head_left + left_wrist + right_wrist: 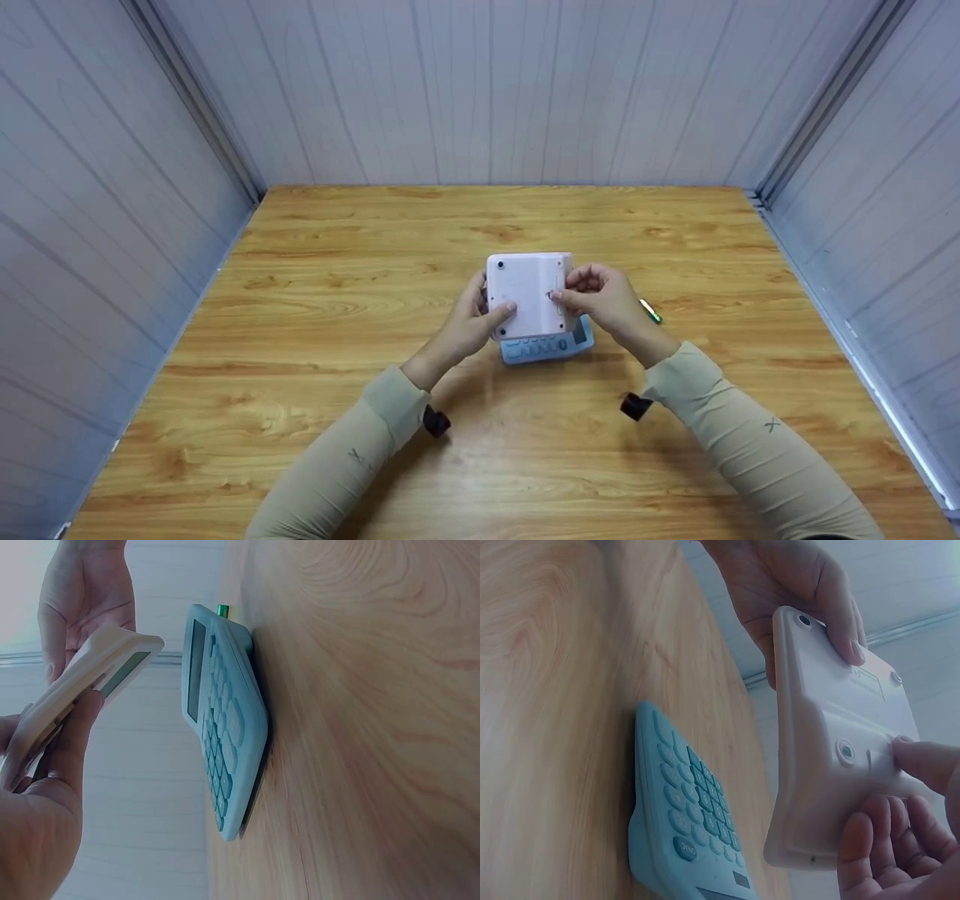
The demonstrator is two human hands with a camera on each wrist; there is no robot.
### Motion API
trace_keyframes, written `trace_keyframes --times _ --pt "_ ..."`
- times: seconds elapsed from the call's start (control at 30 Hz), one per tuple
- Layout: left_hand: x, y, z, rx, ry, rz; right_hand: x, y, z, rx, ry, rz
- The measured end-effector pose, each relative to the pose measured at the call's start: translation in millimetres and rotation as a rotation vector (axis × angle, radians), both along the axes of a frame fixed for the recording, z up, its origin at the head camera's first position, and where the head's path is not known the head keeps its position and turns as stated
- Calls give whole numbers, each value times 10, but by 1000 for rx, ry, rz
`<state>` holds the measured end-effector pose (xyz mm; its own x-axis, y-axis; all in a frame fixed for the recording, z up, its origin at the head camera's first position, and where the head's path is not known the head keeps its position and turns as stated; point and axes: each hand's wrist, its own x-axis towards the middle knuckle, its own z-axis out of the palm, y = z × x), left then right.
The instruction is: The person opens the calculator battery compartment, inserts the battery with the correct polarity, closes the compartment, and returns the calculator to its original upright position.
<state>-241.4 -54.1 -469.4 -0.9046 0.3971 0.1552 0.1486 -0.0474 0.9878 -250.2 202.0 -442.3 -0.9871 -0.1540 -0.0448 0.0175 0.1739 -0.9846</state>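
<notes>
A white calculator (pixel 529 296) is held up above the table with its back towards the head camera. My left hand (pixel 476 319) grips it along one side, thumb (pixel 851 649) on the back and fingers beneath. Part of its display (pixel 124 675) shows on the underside in the left wrist view. My right hand (pixel 600 300) is at the opposite end. Its thumb (pixel 915 754) presses on the back, beside a round foot, and its other fingers curl against the end. Below lies a light blue calculator (pixel 232 720), keys up, partly hidden by the white one in the head view.
A small green battery-like cylinder (pixel 650 311) lies on the wooden table (pixel 360 255), right of the calculators. Pale panel walls (pixel 465 90) rise at the back and both sides. Black wrist devices (pixel 636 406) hang under both sleeves.
</notes>
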Motion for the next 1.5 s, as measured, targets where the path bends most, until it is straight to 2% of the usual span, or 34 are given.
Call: trace_keyframes --times 0.23,0.47,0.87,1.2,1.5 --pt "7 -15 4 12 -23 24 12 4 -5 -7 24 -28" --pt "0 -34 5 3 -19 26 18 13 2 119 28 -79" --pt "-8 -60 7 22 -38 18 1 43 -16 142 -25 -25" --pt "-4 -60 -18 31 -27 -11 15 40 -20 154 -37 -24" --pt "0 -76 -13 15 -37 -6 16 28 -28 180 -35 -36"
